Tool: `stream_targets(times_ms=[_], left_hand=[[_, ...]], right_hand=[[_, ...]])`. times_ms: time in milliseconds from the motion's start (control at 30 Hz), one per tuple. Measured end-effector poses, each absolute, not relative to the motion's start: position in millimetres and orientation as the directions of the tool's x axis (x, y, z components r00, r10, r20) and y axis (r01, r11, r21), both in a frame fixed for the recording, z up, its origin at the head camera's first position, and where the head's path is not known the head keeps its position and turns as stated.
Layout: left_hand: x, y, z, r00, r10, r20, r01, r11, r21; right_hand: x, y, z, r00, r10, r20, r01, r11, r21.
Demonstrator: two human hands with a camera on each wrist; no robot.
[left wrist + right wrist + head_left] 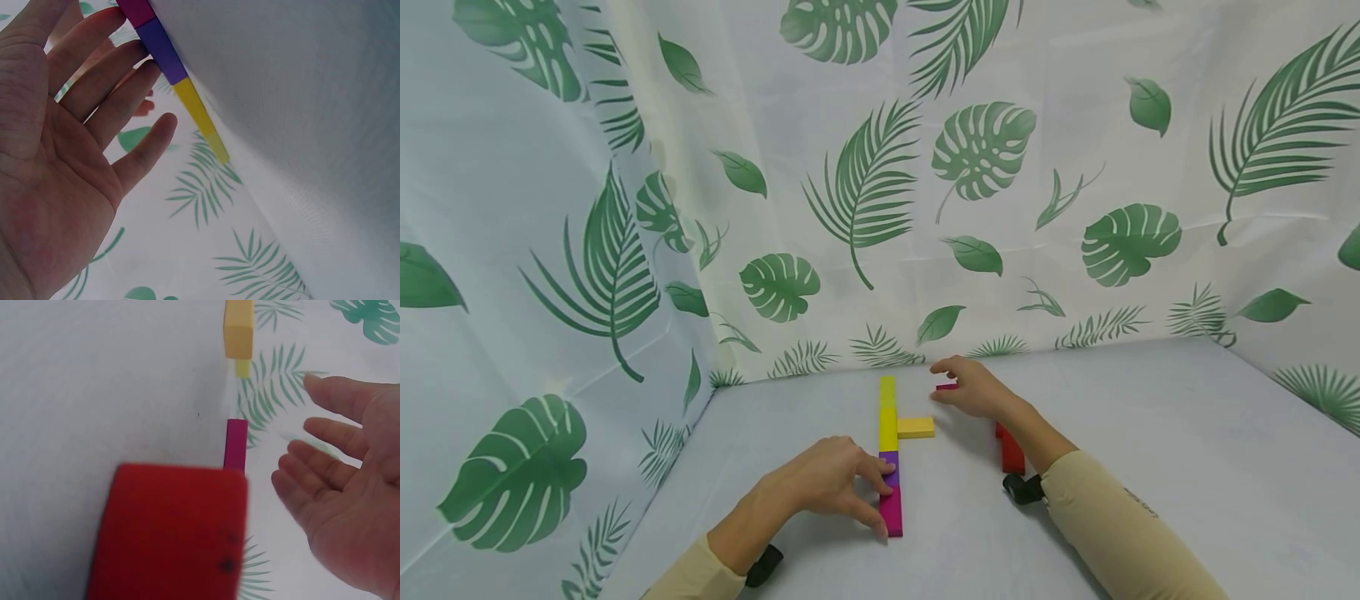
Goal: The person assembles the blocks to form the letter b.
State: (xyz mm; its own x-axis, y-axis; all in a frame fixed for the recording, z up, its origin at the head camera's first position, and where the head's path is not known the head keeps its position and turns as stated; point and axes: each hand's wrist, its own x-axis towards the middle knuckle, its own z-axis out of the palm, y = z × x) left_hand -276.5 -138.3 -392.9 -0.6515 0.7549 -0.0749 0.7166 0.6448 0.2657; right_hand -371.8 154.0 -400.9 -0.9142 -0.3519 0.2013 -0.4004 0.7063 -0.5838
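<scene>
A straight row runs away from the person: magenta block (891,512), purple block (891,477), yellow block (888,429) and lime block (887,392). Beside the yellow one, a light orange block (916,427) points right. My left hand (827,479) touches the near part of the row, fingertips at the purple and magenta blocks, thumb by the near end; its fingers look relaxed in the left wrist view (69,144). My right hand (973,390) is beside another magenta block (947,387); in the right wrist view this hand (350,469) holds nothing, fingers spread apart from that block (235,444).
Red blocks (1012,456) lie beside the right forearm, partly covered by it; one red block (169,531) looms large in the right wrist view. The pale table (1112,417) meets leaf-patterned curtains (1045,275) at its back and sides.
</scene>
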Motion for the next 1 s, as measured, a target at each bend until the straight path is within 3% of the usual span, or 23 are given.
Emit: stream_targets(times_ms=[1000], left_hand=[[-277.3, -139.9, -395.8, -0.637, 0.769, -0.049, 0.738, 0.627, 0.249]], right_hand=[[-378.1, 162.5, -420.1, -0.928, -0.366, 0.068, -0.343, 0.769, -0.539]])
